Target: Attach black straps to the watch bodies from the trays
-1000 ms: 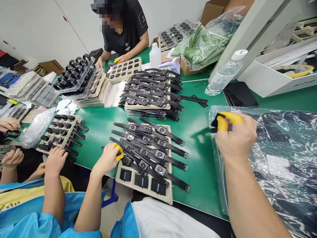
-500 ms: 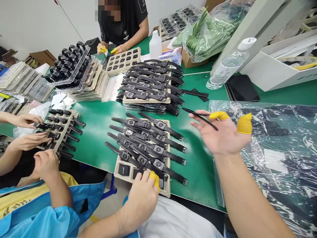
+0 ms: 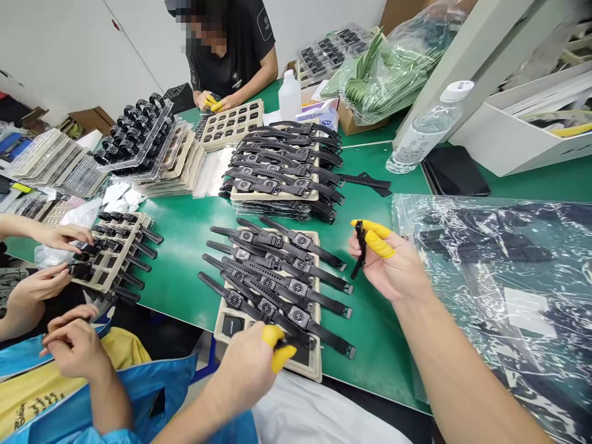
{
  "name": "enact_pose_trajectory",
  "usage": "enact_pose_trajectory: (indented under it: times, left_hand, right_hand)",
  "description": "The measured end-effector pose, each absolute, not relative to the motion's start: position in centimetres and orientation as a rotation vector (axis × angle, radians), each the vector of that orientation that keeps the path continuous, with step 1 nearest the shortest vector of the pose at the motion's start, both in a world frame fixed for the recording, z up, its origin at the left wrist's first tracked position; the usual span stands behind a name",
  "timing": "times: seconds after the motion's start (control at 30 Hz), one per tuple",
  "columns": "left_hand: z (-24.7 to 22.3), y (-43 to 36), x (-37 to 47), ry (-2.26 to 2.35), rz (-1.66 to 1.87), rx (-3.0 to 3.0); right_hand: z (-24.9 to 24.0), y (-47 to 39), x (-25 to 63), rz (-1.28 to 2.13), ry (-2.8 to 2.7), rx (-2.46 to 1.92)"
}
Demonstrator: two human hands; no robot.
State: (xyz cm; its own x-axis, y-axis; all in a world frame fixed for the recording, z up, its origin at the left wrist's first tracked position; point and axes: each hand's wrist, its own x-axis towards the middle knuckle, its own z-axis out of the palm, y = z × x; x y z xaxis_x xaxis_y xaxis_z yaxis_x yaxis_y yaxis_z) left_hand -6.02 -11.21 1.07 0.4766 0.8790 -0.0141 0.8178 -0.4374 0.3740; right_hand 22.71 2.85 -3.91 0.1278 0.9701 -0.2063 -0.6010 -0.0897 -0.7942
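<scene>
My left hand (image 3: 252, 357), with yellow finger cots on thumb and forefinger, pinches a small dark watch body (image 3: 290, 340) over the front of a beige tray (image 3: 315, 364). The watch body is blurred and partly hidden by the fingers. Black watches with straps (image 3: 267, 282) lie face down in slanting rows across this tray. In its front left compartment sits a strapless black watch body (image 3: 232, 325). Right of the tray, my right hand (image 3: 393, 265), also in yellow cots, is raised and closed on black watch straps (image 3: 359, 246).
Behind the tray stands a stack of watch-filled trays (image 3: 277, 197), with loose straps (image 3: 367, 180) beside it. A clear plastic bag (image 3: 530, 311), water bottle (image 3: 430, 126) and dark phone (image 3: 456, 169) are on the right. Co-workers' hands (image 3: 50, 283) handle watches at left; another person sits opposite.
My right hand has turned over and its fingers have closed on the straps, which lay across an open palm before. My left hand has lifted the watch body slightly from the tray.
</scene>
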Motion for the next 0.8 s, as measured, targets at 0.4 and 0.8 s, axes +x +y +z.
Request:
enact_pose_trajectory:
  times: [0.4,0.8]
  left_hand:
    - [1.8,5.3,-0.2,0.934,1.108,1.175]
    - [-2.7,4.8,-0.2,0.841,0.836,2.107]
  right_hand:
    - [-2.8,0.3,17.8,1.744,-0.695,-0.752]
    - [-3.9,0.2,17.5,1.901,-0.920,-0.789]
